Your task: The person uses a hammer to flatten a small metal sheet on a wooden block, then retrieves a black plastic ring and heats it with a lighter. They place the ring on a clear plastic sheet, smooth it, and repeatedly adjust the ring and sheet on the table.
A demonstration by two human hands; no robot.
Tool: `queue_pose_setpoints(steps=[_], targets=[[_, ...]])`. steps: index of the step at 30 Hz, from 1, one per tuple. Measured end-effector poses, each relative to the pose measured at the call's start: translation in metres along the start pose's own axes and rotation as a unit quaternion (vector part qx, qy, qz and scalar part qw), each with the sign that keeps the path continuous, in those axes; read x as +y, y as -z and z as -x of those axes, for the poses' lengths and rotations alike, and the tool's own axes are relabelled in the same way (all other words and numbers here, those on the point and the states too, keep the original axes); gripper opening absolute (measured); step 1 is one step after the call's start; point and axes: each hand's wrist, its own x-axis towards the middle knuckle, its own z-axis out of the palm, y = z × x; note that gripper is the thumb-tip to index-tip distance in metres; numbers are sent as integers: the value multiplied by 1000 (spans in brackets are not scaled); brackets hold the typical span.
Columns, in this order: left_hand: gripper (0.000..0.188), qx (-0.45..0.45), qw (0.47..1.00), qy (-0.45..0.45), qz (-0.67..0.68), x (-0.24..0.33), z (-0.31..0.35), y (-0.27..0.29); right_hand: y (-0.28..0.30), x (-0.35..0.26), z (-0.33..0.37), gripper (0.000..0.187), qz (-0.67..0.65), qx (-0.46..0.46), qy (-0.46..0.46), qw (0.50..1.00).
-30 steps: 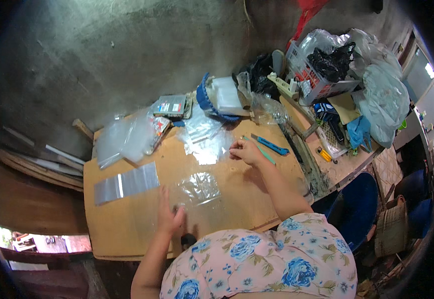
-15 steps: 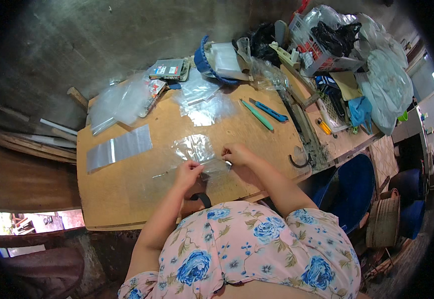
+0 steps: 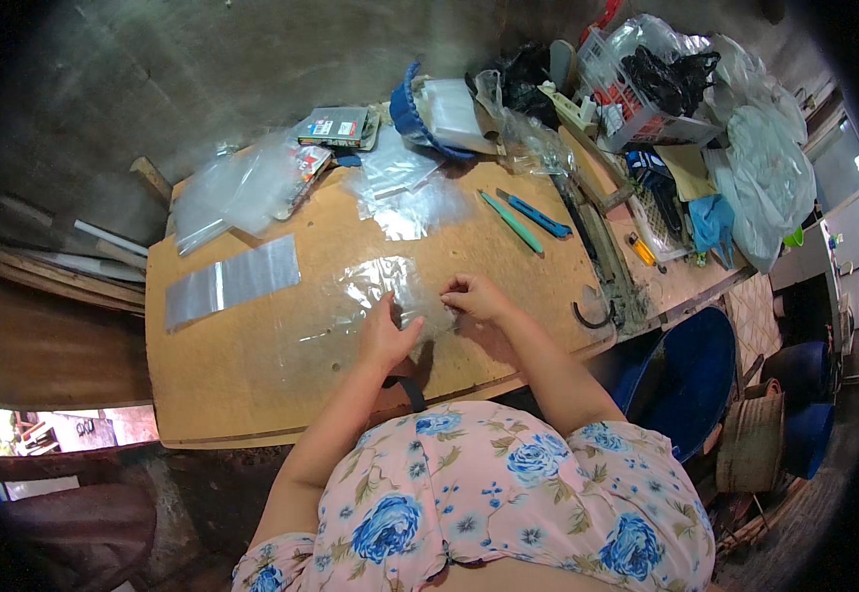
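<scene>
Clear plastic sheet (image 3: 380, 271) lies crinkled and shiny on the wooden tabletop (image 3: 222, 390), toward its near side, in front of the person and right by both hands. From the left, a long greyish plastic sleeve (image 3: 234, 283) lies flat and slightly slanted, with a bright streak of light across it; behind it, loose clear bags (image 3: 227, 202) are heaped near the wall. Next comes a flat grey box (image 3: 336, 126) at the back of the table. The left hand (image 3: 390, 333) is over the near part of the sheet, thumb and fingers spread apart and grasping nothing visible — whether it presses on the plastic, I cannot tell. Farther back, more clear plastic (image 3: 395, 212) spreads out below a blue scalloped basket (image 3: 407, 113), which stands tipped with pale sheets (image 3: 452, 107) in it. The right hand (image 3: 469, 296) is beside the sheet's right side, fingertips drawn together; whether they pinch an edge is too small to make out. Beyond it lie a green slim tool (image 3: 512, 222) and a blue cutter (image 3: 535, 213), side by side — then, far right, a grey crate (image 3: 661, 130) topped by a black plastic bag (image 3: 674, 81).
</scene>
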Motion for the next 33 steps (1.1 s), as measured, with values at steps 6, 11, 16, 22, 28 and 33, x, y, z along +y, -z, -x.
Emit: queue_pose_setpoints(steps=[6,11,16,22,28,33], targets=[[52,-186,922,118,319,-27,-8,-5,-8,-16,14,11,-78,-16,-145,986],[50,-140,987,64,51,-69,-13,21,1,1,5,9,146,16,-7,989],[48,57,954,-77,-284,-16,-11,50,-3,9,-9,16,103,80,61,990],[35,-71,946,-211,-237,1,-21,19,-16,2,5,21,352,149,194,903],[39,-50,957,-180,-221,-10,-15,6,-30,13,52,37,506,84,172,841],[42,-35,964,-163,-207,-6,-11,5,-26,11,55,40,513,51,140,845]])
